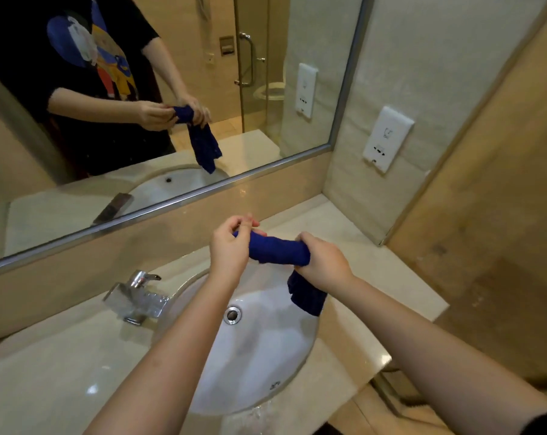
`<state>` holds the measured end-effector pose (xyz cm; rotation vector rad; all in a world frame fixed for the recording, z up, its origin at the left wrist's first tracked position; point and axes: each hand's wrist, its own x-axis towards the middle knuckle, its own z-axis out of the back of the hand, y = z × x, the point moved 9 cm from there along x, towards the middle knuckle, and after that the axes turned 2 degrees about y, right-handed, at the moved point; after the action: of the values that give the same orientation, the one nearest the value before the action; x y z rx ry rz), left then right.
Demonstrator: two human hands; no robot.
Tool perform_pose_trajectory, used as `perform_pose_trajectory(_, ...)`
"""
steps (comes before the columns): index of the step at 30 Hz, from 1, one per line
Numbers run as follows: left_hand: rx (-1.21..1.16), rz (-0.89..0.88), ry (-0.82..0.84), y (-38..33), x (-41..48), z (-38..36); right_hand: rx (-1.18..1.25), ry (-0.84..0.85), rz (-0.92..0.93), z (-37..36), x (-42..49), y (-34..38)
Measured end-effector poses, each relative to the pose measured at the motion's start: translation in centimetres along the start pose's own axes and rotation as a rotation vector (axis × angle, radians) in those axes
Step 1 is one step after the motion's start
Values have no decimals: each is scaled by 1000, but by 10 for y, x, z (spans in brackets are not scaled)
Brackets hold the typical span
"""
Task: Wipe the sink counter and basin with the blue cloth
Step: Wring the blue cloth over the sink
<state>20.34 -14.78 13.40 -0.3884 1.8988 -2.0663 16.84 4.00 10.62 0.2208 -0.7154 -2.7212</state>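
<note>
The blue cloth (277, 251) is rolled into a thick twist and held above the far right rim of the white oval basin (259, 350). My left hand (230, 246) pinches its left end. My right hand (324, 262) grips the right end, and a loose tail of cloth hangs down below that fist over the basin's edge. The beige stone counter (65, 372) surrounds the basin; its front edge near the basin looks wet.
A chrome faucet (135, 298) stands at the basin's left rear. The metal drain (233, 314) shows in the bowl. A large mirror (171, 89) runs along the back wall. A white wall socket (387, 138) sits on the right wall above the counter's corner.
</note>
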Motion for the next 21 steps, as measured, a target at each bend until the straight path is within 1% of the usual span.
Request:
perform_pose_trajectory(4,284,-74,184,21,9,-44,-24,36,-33,25,12,-41)
perform_pose_trajectory(8,474,31,481,66,17,-98,-33,72,-32,36,32,-73)
perform_pose_trajectory(11,491,131,633,93,22,-131,-40,136,26,30,52,-84)
perform_pose_trajectory(13,462,132,715,96,23,-156,-41,180,72,24,67,-91)
perform_pose_trajectory(15,357,88,787,90,24,-186,-13,177,121,26,82,-97)
perform_pose_trajectory(17,309,41,788,83,31,-209,22,181,159,28,99,-103)
perform_pose_trajectory(19,345,28,709,82,46,-221,55,200,201,29,115,-109)
perform_pose_trajectory(21,378,67,611,91,67,-224,71,224,228,28,134,-116)
